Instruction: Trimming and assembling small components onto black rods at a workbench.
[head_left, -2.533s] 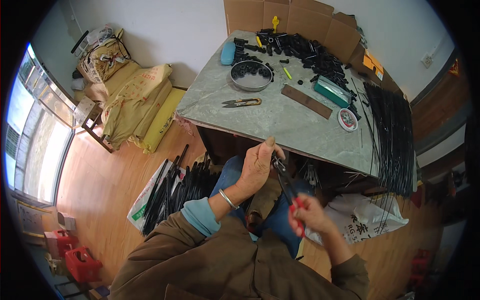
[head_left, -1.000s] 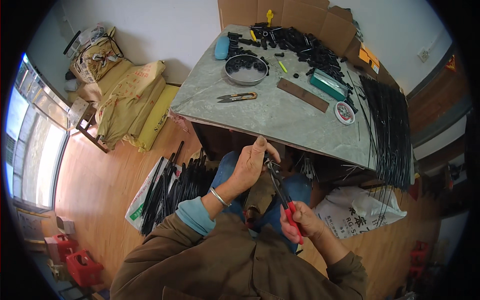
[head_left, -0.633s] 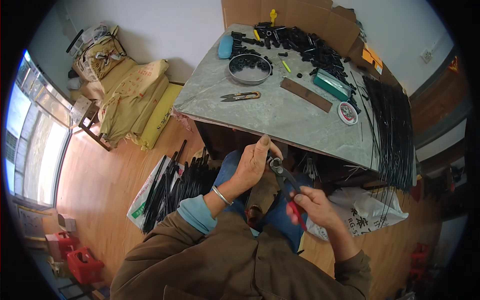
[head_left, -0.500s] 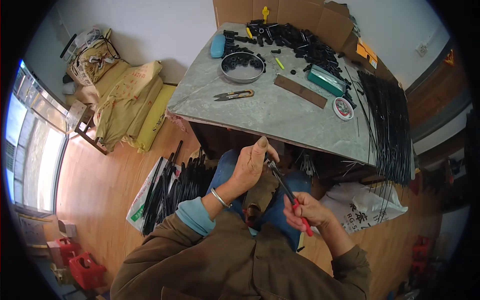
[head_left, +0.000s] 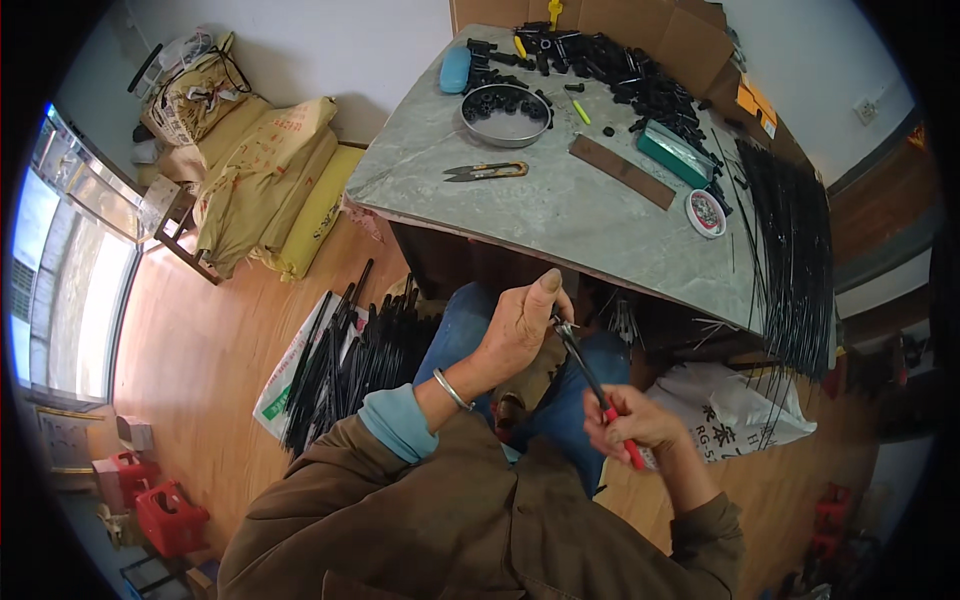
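My right hand [head_left: 640,425] is wrapped round the red grips of a pair of long pliers [head_left: 587,375]. The metal jaws reach up and left to the fingertips of my left hand [head_left: 522,328], whose thumb points upward while the fingers curl in. Something small and dark shows between those fingers at the jaws; mostly hidden, it is too small to name. Both hands are above my lap, just short of the near edge of the grey table [head_left: 520,215]. A silvery bangle [head_left: 452,390] circles my left wrist.
On the table are thread snips [head_left: 486,172], a metal bowl [head_left: 506,137] of black parts, a brown flat bar [head_left: 622,172], a green box [head_left: 672,155], a small round tub [head_left: 706,216] and heaped black parts [head_left: 610,65]. Black rods [head_left: 790,250] overhang the right edge; more rods [head_left: 365,350] lie left.
The whole view has shifted slightly, so the table sits higher and farther right. Both hands appear a little farther right, with the plier jaws still at my left fingertips.
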